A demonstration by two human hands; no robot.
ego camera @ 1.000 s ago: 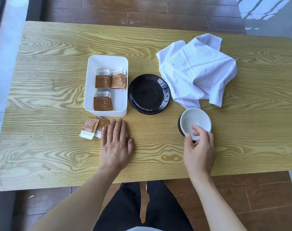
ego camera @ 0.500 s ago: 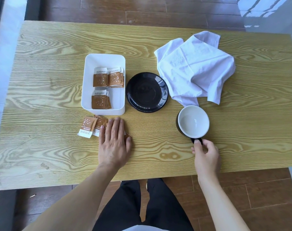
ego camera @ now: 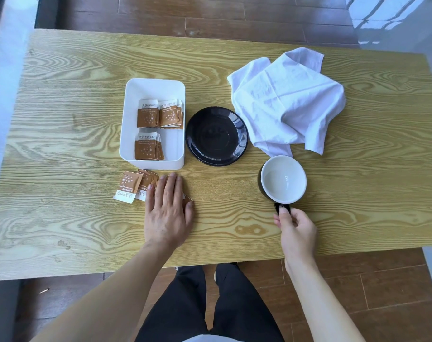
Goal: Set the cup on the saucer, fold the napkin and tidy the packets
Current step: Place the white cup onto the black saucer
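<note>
A black cup (ego camera: pixel 283 180) with a white inside stands upright on the wooden table (ego camera: pixel 358 193), right of centre. My right hand (ego camera: pixel 295 229) pinches its handle from the near side. The empty black saucer (ego camera: pixel 217 136) lies to the cup's upper left. A crumpled white napkin (ego camera: pixel 286 99) lies behind the cup. Loose brown packets (ego camera: pixel 133 185) lie in front of a white box (ego camera: pixel 128 124) that holds several more. My left hand (ego camera: pixel 168 208) rests flat, fingers apart, on some of the loose packets.
The table's near edge runs just behind my wrists, with dark wooden floor and my legs below. A pale wall or window surface borders the table on the left and at the far right.
My right hand left the cup's rim, moved toward me and closed on the handle. The cup now stands upright. My left hand has stayed on the packets.
</note>
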